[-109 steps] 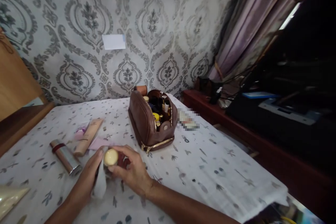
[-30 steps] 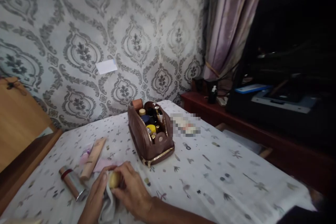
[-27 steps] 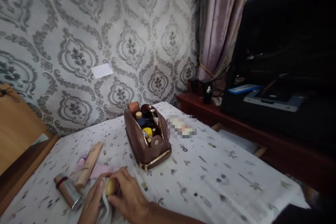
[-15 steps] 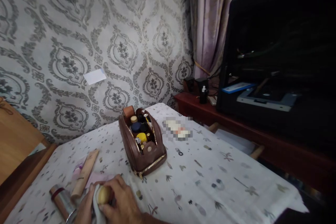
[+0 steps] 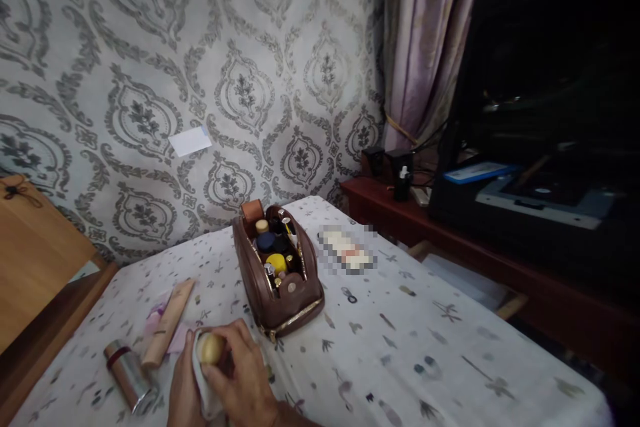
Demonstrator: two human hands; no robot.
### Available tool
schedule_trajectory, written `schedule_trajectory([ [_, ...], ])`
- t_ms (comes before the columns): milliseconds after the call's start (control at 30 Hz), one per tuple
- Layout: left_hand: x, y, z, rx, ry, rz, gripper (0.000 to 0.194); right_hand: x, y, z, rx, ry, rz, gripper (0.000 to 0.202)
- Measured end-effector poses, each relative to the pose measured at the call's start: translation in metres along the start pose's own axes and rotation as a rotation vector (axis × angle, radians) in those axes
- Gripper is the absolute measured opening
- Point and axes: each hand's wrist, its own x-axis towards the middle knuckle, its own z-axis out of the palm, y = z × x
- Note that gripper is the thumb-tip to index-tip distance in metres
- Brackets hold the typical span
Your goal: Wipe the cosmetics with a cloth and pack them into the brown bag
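My right hand (image 5: 247,373) is closed around a small container with a rounded gold cap (image 5: 212,349), thumb and fingers on its sides. My left hand (image 5: 183,383) is closed on a white cloth (image 5: 209,400), which is pressed against the container's left side. The container's lower part is hidden by the cloth and fingers. Left of my hands lie a silver cylindrical bottle (image 5: 129,377) with a dark red band and a beige tube (image 5: 170,323). Just beyond my hands stands an unzipped brown leather bag (image 5: 250,280) filled with several small bottles and caps.
A patterned white cloth (image 5: 360,360) covers the table. Under the tube is a pink-purple item (image 5: 155,317). A blurred pale object (image 5: 346,250) lies right of the bag. On the right are a reddish-brown desk (image 5: 380,200) and a large black screen (image 5: 540,100).
The view has swung slightly to the left. My hands have moved away from the silver bottle, which now shows in full. Both still hold the cloth and the container.
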Motion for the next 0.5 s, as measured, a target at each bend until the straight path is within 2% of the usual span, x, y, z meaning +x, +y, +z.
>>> schedule_trajectory([
  [100, -0.002, 0.005, -0.006, 0.042, -0.068, 0.036, 0.046, 0.0, -0.001, 0.001, 0.003, -0.003, -0.017, 0.045],
  [233, -0.007, 0.006, -0.003, -0.03, -0.002, 0.017, 0.045, 0.001, -0.002, 0.002, -0.031, -0.012, 0.012, 0.043],
  [333, -0.007, 0.002, -0.001, -0.108, -0.035, -0.031, 0.045, 0.0, -0.005, 0.002, -0.04, -0.008, 0.022, 0.043],
  [400, -0.007, 0.0, -0.003, -0.07, -0.05, 0.022, 0.042, 0.0, -0.009, 0.0, -0.03, 0.007, 0.006, 0.044],
  [500, -0.007, 0.0, -0.011, 0.086, -0.046, 0.192, 0.031, 0.002, -0.022, -0.009, 0.01, 0.012, -0.027, 0.043],
])
